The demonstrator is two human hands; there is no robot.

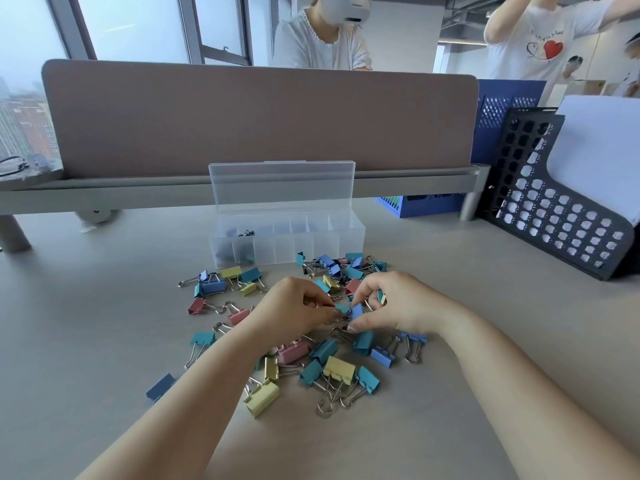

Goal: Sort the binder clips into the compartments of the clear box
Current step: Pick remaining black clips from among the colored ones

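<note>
A pale grey desk (104, 306) runs up to a mauve partition (259, 116), with windows (138, 22) and two people (322, 43) beyond it and two perforated file racks to the right, one black (554, 209), one blue (498, 109). One clear box (346, 237) stands open against the partition, dark clips (244, 233) in its two leftmost compartments. Just in front lies a heap of binder clips (332, 368), too tangled to count, where the left hand (298, 306) pinches a teal clip (343, 308) and the right hand (391, 303) a blue clip (356, 311).
</note>
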